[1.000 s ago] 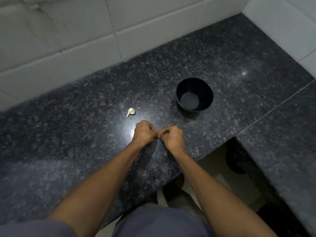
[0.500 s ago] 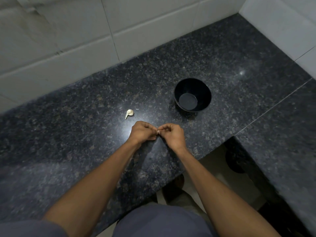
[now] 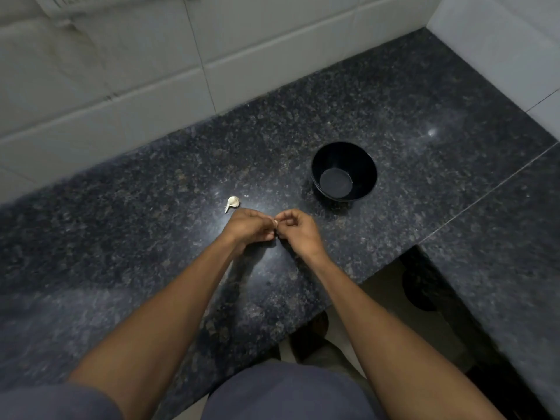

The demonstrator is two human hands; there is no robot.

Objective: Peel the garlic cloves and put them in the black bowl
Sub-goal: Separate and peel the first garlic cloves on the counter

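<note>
On the dark speckled granite counter [image 3: 121, 244], a small pale unpeeled garlic clove [image 3: 232, 203] lies left of the hands, probably waiting its turn. The left hand [image 3: 248, 227] and right hand [image 3: 298, 230] meet fingertip to fingertip, both pinching a tiny pale garlic clove in hand [image 3: 275, 223], likely to tear skin away. Farther right, the round black bowl [image 3: 344, 172] stands near, apparently holding no cloves yet.

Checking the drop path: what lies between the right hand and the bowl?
Only bare countertop, in the head view. The right hand, pinching a clove with the left hand, sits near the bowl.
</note>
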